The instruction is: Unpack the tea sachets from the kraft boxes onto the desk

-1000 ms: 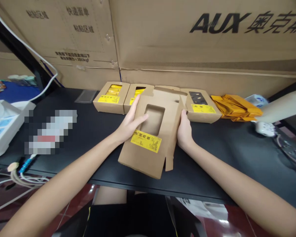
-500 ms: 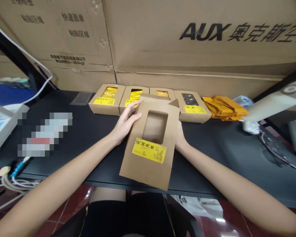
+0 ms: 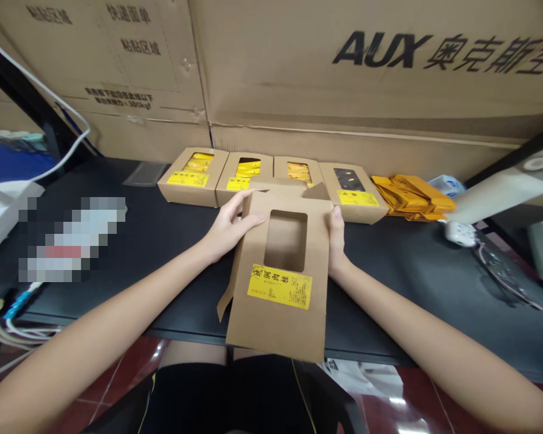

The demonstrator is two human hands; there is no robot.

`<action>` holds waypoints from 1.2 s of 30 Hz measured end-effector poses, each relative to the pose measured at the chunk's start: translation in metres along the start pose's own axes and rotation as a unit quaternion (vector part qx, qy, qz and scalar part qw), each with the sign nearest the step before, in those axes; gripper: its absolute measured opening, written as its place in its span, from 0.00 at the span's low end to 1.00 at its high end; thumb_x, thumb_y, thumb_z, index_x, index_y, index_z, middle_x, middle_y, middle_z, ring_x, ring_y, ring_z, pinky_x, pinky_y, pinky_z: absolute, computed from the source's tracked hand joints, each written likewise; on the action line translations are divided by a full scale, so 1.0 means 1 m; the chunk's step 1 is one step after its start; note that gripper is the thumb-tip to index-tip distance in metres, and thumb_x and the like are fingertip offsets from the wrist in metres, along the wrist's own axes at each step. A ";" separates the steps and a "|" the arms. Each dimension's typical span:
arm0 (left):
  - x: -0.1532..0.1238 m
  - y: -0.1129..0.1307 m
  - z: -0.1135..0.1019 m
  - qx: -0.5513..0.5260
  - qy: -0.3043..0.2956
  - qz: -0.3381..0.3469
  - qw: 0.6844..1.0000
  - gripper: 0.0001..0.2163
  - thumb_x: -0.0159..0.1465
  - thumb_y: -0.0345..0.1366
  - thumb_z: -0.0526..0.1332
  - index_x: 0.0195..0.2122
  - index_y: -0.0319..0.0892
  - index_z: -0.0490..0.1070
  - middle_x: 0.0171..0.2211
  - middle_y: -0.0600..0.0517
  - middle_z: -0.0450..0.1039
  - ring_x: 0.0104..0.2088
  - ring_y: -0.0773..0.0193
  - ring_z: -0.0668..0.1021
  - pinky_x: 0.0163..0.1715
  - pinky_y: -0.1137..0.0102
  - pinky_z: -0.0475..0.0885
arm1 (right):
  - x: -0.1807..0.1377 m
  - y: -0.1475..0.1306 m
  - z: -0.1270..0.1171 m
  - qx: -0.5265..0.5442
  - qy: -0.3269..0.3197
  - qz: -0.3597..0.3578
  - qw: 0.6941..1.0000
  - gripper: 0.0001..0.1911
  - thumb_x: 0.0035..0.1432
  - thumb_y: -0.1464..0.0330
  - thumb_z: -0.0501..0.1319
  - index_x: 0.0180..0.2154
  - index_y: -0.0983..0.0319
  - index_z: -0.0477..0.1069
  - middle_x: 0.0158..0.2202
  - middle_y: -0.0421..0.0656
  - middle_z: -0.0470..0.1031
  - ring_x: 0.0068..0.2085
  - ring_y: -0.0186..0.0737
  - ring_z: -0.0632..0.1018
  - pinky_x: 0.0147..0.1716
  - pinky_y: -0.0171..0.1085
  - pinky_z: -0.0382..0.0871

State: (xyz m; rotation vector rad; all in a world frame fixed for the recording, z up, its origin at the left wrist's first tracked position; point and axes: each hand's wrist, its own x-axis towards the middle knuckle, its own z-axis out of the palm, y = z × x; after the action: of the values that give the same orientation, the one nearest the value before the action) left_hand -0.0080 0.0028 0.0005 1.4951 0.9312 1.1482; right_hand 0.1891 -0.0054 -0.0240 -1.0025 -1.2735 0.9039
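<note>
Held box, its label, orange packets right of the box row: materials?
Held box: looks like thin brown paperboard, matte; straight creases and loose, stiff flaps show it.
Label: yellow, printed, lying flat on the board; probably an adhesive sticker, paper or film unclear.
Orange packets: possibly foil or plastic film, judging by sharp wrinkles; paper can't be ruled out.

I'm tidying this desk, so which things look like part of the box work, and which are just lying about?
Probably part of the work:
held box
four boxes in a row behind it
orange packets

Apparently just lying about:
eyeglasses
blue-sleeved cable
</note>
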 end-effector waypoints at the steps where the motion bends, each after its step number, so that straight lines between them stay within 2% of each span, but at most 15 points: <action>1: -0.001 0.001 0.000 0.001 -0.005 0.004 1.000 0.22 0.55 0.40 0.63 0.50 0.41 0.65 0.54 0.46 0.70 0.54 0.53 0.72 0.52 0.61 0.68 | -0.001 -0.001 0.000 0.008 -0.007 0.003 1.000 0.30 0.57 0.44 0.48 0.51 0.55 0.67 0.52 0.45 0.72 0.56 0.46 0.71 0.53 0.44 0.66; 4: -0.002 0.004 0.001 -0.003 -0.020 0.010 1.000 0.19 0.57 0.41 0.61 0.49 0.41 0.65 0.53 0.46 0.71 0.54 0.52 0.71 0.52 0.62 0.68 | -0.001 -0.002 -0.001 0.015 -0.015 -0.002 1.000 0.27 0.56 0.47 0.53 0.49 0.56 0.69 0.50 0.44 0.73 0.53 0.45 0.73 0.52 0.43 0.67; 8: -0.002 0.007 0.000 -0.002 -0.036 0.005 0.999 0.18 0.58 0.40 0.60 0.48 0.40 0.66 0.52 0.47 0.72 0.55 0.52 0.71 0.52 0.62 0.68 | 0.002 0.000 -0.003 0.009 0.000 -0.008 1.000 0.18 0.54 0.51 0.57 0.36 0.58 0.72 0.37 0.41 0.76 0.41 0.43 0.75 0.43 0.41 0.70; 11: -0.002 0.008 0.000 -0.001 -0.030 -0.009 1.000 0.16 0.59 0.41 0.60 0.46 0.40 0.67 0.48 0.48 0.74 0.53 0.52 0.72 0.50 0.62 0.69 | 0.004 0.003 -0.004 0.005 0.003 0.007 1.000 0.15 0.54 0.54 0.57 0.29 0.59 0.70 0.31 0.40 0.73 0.34 0.40 0.73 0.37 0.40 0.70; 16: -0.002 0.009 0.001 0.011 -0.020 -0.036 0.999 0.13 0.59 0.42 0.59 0.40 0.40 0.70 0.43 0.48 0.77 0.48 0.52 0.75 0.45 0.63 0.71 | 0.002 0.001 -0.003 0.006 -0.006 0.033 0.999 0.14 0.51 0.55 0.57 0.26 0.58 0.66 0.27 0.39 0.69 0.29 0.38 0.69 0.30 0.37 0.66; 20: -0.002 0.008 -0.001 0.013 -0.025 -0.040 0.999 0.13 0.59 0.43 0.59 0.37 0.39 0.72 0.42 0.48 0.77 0.46 0.53 0.76 0.43 0.64 0.71 | 0.002 -0.001 -0.002 0.010 -0.025 0.042 0.999 0.13 0.50 0.56 0.56 0.24 0.58 0.65 0.26 0.38 0.67 0.28 0.37 0.67 0.29 0.36 0.65; 26: -0.002 0.008 -0.001 0.014 -0.030 -0.038 0.999 0.14 0.59 0.44 0.59 0.38 0.39 0.72 0.42 0.48 0.77 0.45 0.54 0.75 0.43 0.65 0.70 | 0.003 0.001 -0.004 -0.002 -0.031 0.044 0.999 0.12 0.49 0.57 0.54 0.26 0.58 0.67 0.27 0.39 0.69 0.29 0.39 0.68 0.29 0.37 0.65; 32: 0.000 0.008 -0.001 0.033 -0.005 -0.019 0.999 0.12 0.61 0.42 0.57 0.39 0.40 0.69 0.44 0.49 0.75 0.48 0.56 0.73 0.47 0.65 0.67 | 0.004 0.001 -0.001 -0.003 -0.018 0.048 0.999 0.12 0.50 0.57 0.57 0.26 0.59 0.66 0.27 0.39 0.69 0.29 0.37 0.68 0.31 0.36 0.64; 36: -0.001 0.009 -0.001 0.057 0.003 -0.004 0.998 0.10 0.61 0.42 0.57 0.36 0.41 0.69 0.39 0.51 0.74 0.45 0.58 0.73 0.45 0.67 0.67 | 0.004 -0.003 0.001 -0.027 -0.019 0.039 0.999 0.11 0.52 0.59 0.56 0.27 0.59 0.67 0.28 0.39 0.70 0.31 0.37 0.69 0.32 0.36 0.64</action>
State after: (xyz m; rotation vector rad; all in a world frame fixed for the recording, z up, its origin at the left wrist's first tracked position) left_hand -0.0095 0.0007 0.0092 1.5789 1.0200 1.1102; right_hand 0.1888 -0.0026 -0.0197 -1.0882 -1.3034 0.9564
